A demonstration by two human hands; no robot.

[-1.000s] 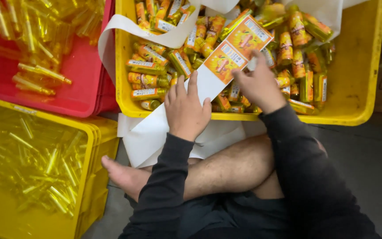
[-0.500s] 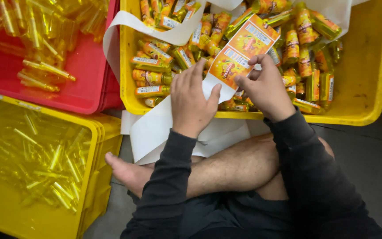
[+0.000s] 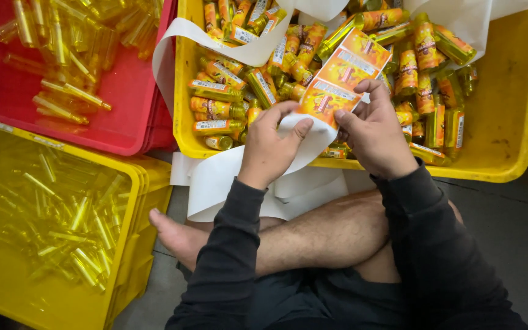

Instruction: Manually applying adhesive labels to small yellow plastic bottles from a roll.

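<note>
Floor-level crates surround the work. Left hand (image 3: 270, 146) and right hand (image 3: 374, 131) fingers pinch the label strip (image 3: 340, 76) above the yellow crate (image 3: 520, 122) of labelled bottles (image 3: 215, 109). Peel slowly, keeping the backing taut.

Your left hand (image 3: 270, 150) and right hand (image 3: 371, 131) both pinch the label strip (image 3: 340, 76), orange stickers on white backing, over the yellow bin (image 3: 514, 122) full of labelled bottles (image 3: 215, 109). Red bin (image 3: 7, 101) w/ bare bottles up left, another yellow crate (image 3: 7, 275) below it.
</note>
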